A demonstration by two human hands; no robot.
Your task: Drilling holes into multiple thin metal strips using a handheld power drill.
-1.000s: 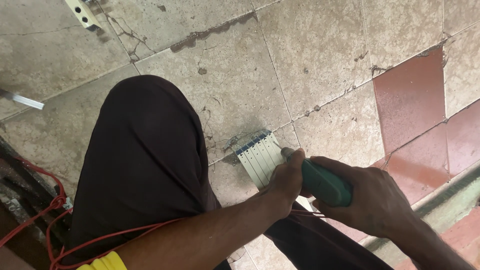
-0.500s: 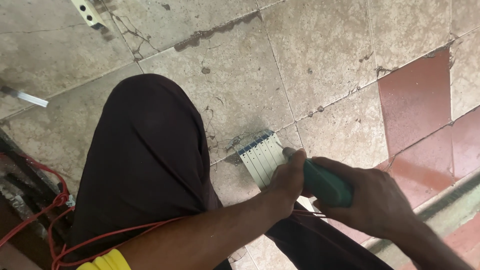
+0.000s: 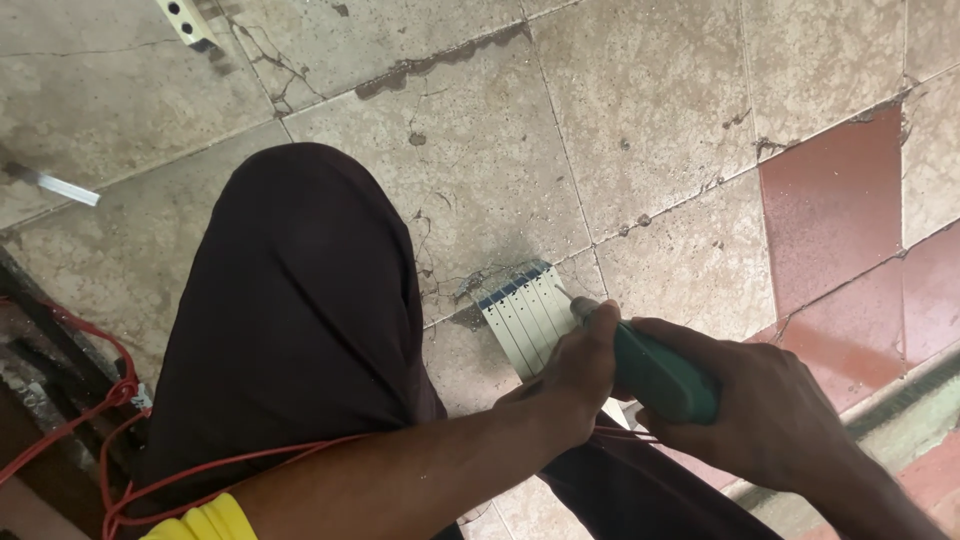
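Note:
A stack of white flat strips [image 3: 520,315] with dark ends lies on the tiled floor [image 3: 640,130] beside my knee. My right hand [image 3: 770,410] grips a green power drill [image 3: 655,372], whose bit touches the stack's right edge. My left hand [image 3: 570,380] presses down on the near part of the strips, with its fingers next to the drill's nose. My bent leg in dark trousers [image 3: 290,320] fills the left middle of the view.
A red cable [image 3: 110,400] loops at the lower left near dark metal parts. A white perforated strip [image 3: 185,20] lies at the top left and a short metal bar [image 3: 50,183] at the left. Red tiles [image 3: 835,205] sit to the right.
The view has shifted slightly. Both hands, the drill and the strips keep the same positions relative to each other.

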